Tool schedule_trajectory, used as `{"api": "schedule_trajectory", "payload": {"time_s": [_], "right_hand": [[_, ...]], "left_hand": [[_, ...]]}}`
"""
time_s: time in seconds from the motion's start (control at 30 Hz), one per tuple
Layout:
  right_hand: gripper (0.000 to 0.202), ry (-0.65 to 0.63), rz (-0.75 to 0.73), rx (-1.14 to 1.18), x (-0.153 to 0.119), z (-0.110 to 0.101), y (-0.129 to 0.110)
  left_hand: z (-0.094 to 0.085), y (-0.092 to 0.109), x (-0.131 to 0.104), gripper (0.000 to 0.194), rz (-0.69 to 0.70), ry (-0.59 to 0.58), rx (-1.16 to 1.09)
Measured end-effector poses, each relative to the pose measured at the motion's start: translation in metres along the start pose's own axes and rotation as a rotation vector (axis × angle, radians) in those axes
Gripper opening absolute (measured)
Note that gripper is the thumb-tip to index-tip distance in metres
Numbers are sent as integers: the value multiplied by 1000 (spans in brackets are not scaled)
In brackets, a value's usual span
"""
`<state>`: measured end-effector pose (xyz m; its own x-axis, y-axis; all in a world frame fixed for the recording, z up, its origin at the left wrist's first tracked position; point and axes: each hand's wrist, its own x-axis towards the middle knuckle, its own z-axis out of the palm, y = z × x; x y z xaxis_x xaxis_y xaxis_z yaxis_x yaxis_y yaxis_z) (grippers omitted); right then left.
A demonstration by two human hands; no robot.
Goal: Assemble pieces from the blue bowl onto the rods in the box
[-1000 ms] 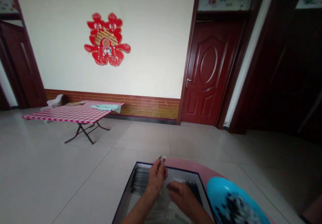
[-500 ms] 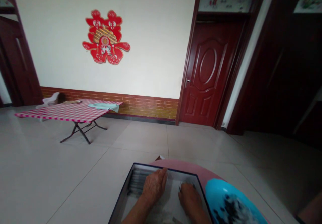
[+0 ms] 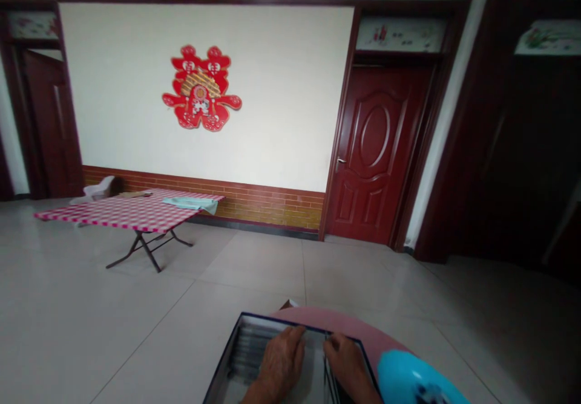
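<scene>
A shallow tray with a dark rim (image 3: 222, 358) sits low in the view. Thin grey rod-like items (image 3: 247, 349) lie in rows on its left side. My left hand (image 3: 282, 358) is over the middle of the tray, beside those rows, its fingers bent together; what they hold, if anything, is hidden. My right hand (image 3: 347, 361) is at the tray's right side with fingers pinched at the top of thin dark rods (image 3: 327, 371) that run towards me.
The tray rests on a round pink table (image 3: 318, 316). To its right stands a blue basin (image 3: 408, 371) with dark and white pieces. Farther off are a folding table with a checked cloth (image 3: 136, 210) and a red door (image 3: 374, 150).
The view has tilted up, so the tray and basin sit lower. My right hand has shifted towards the tray's far edge, and long thin rods now show beside its fingers.
</scene>
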<state>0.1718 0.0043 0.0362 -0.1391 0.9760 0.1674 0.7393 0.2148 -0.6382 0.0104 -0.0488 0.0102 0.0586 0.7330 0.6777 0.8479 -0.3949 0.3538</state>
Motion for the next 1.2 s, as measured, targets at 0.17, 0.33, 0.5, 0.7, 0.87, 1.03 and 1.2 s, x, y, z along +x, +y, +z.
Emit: {"api": "schedule_trajectory", "payload": {"time_s": [0.17,0.33,0.5,0.7,0.87,1.03,1.2], "right_hand": [[13,-90,125,740,-8,3,-4],[33,-189,191,1213,-26,2,-12],[42,-124,277,1307,-27,2,-17],[38,-75,257,1264,-22,10,-6],[38,-114,227,1241,-25,10,-7],[40,-164,206,1200,-26,13,-10],[40,-244,143,1076,-28,18,-9]], "left_hand": [[-3,2,0,32,29,15,-36],[-7,8,1,27,-12,-28,-68],[-7,8,0,24,-40,-46,-76],[-7,8,-1,23,-32,-45,-66],[-8,11,0,24,-52,-78,-73],[-11,14,0,24,-41,-103,-107],[-19,19,5,27,-26,-153,-141]]}}
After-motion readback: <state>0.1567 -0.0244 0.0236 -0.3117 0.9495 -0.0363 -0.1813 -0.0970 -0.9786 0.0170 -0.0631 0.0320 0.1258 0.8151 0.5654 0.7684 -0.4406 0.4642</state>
